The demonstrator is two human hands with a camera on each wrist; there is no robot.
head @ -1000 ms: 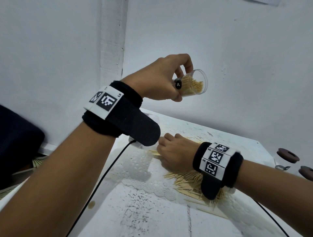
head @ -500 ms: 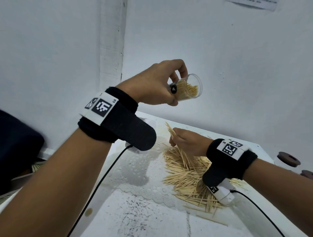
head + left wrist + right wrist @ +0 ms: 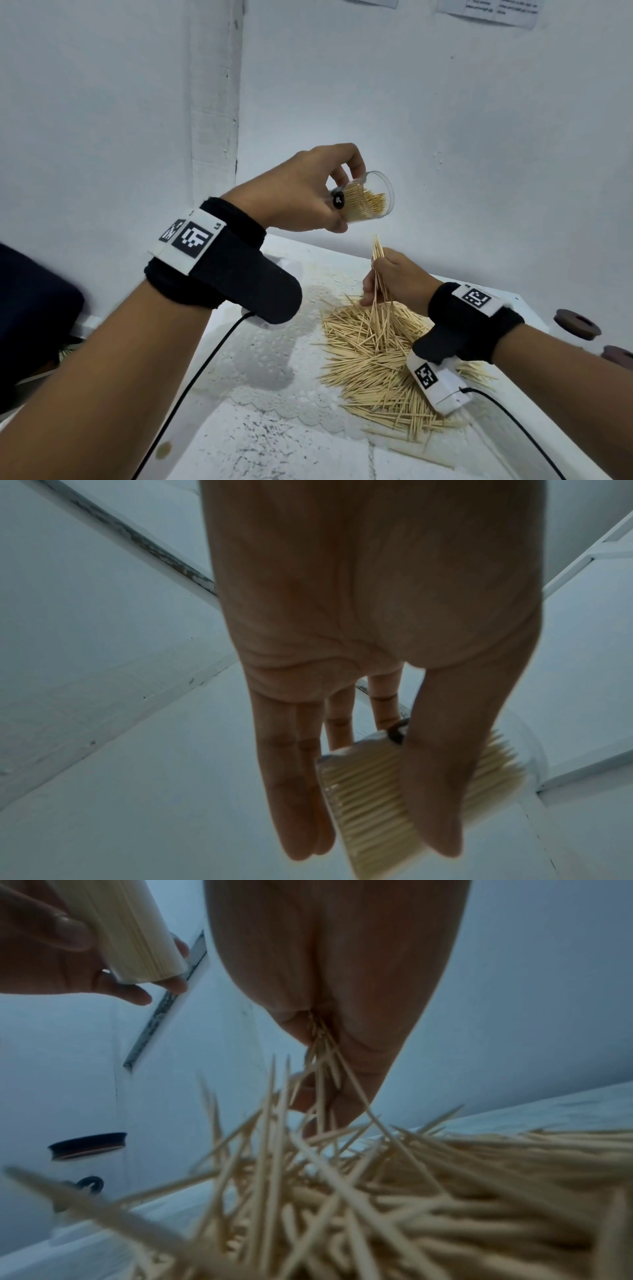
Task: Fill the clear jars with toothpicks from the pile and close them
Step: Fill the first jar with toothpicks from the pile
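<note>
above the pile (image 3: 383, 370), left hand (image 3: 298, 195) grips tilted jar (image 3: 368, 204), mouth toward 2 o'clock, right hand (image 3: 399, 277) pinches toothpick bundle (image 3: 378, 260)

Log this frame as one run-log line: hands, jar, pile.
left hand: holds clear jar tilted, open, partly filled | right hand: pinches toothpick bundle above pile | lids: off, on table

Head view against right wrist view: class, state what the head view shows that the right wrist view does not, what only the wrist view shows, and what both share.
Only the head view shows both wristbands, the jar's open mouth and the papers on the wall. Only the right wrist view shows the right hand's palm side, with toothpick ends poking from its grip. Both show the left hand holding the tilted clear jar, the bundle of toothpicks the right hand grips, the pile and a dark lid.
</note>
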